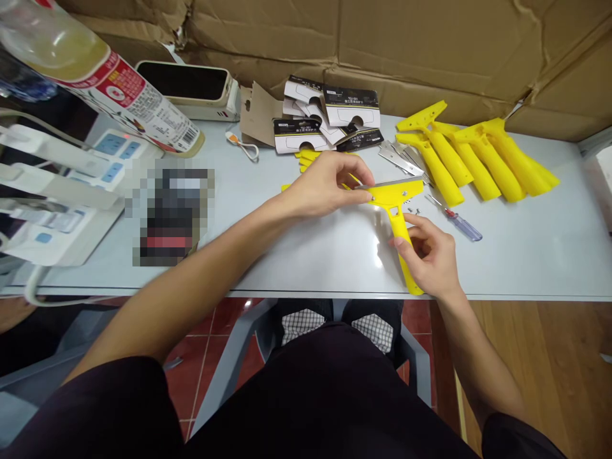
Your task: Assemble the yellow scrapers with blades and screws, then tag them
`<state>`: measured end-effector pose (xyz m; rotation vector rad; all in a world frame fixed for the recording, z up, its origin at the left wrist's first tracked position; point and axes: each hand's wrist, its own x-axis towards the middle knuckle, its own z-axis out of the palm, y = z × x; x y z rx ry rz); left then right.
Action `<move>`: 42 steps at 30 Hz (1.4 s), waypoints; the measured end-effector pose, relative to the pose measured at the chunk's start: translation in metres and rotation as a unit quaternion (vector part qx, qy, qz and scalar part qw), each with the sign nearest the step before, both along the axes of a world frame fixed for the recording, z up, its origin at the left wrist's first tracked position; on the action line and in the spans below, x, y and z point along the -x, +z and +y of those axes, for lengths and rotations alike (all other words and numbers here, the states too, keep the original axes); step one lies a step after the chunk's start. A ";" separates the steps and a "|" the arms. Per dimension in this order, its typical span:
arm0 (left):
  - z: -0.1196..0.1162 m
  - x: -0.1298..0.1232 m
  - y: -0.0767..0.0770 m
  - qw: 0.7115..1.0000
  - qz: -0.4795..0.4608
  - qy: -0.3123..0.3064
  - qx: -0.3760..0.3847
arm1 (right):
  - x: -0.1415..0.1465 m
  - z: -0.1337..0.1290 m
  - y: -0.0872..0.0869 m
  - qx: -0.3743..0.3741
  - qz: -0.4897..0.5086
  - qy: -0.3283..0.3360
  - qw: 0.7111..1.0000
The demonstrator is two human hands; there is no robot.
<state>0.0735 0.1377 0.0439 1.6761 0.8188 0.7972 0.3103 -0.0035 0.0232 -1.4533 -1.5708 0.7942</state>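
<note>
A yellow scraper (400, 220) with a metal blade along its top edge is held between both hands above the table's front part. My left hand (329, 185) pinches the left end of its head, at the blade and a screw. Around the middle of the handle, the fingers of my right hand (428, 252) are closed. A second screw shows at the right end of the head. Small screws (415, 211) lie behind the handle. Metal blades (401, 158) rest beyond the scraper, and a screwdriver (459, 221) with a clear handle lies to the right.
Several yellow scraper handles (485, 153) lie at the back right. Printed cards (351, 107) are piled at the back middle, with yellow pieces partly behind my left hand. A bottle (143, 102), a power strip (112, 159) and a power bank (191, 89) stand left. Cardboard (430, 51) lines the back.
</note>
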 end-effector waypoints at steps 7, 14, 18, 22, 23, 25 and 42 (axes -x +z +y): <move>-0.007 -0.006 0.000 0.999 0.014 0.030 -0.039 | 0.000 0.000 0.000 0.004 -0.007 -0.001 1.000; -0.008 -0.007 -0.002 0.999 0.015 0.044 -0.024 | 0.000 0.000 0.000 0.014 -0.011 -0.001 1.000; -0.007 -0.005 0.000 0.999 -0.026 0.034 0.034 | -0.001 0.000 -0.001 0.018 -0.007 -0.006 1.000; -0.008 -0.006 -0.001 0.994 -0.056 0.025 0.092 | 0.000 0.002 -0.002 0.032 0.006 -0.015 0.999; -0.009 -0.007 -0.002 0.993 -0.057 0.026 0.099 | 0.001 0.002 -0.003 0.036 0.008 -0.016 0.999; -0.010 -0.009 -0.002 0.993 -0.057 0.030 0.102 | 0.001 0.002 -0.003 0.040 0.007 -0.014 0.999; -0.039 -0.031 -0.007 0.993 -0.035 0.101 0.058 | -0.009 0.000 -0.001 -0.007 0.095 -0.081 0.992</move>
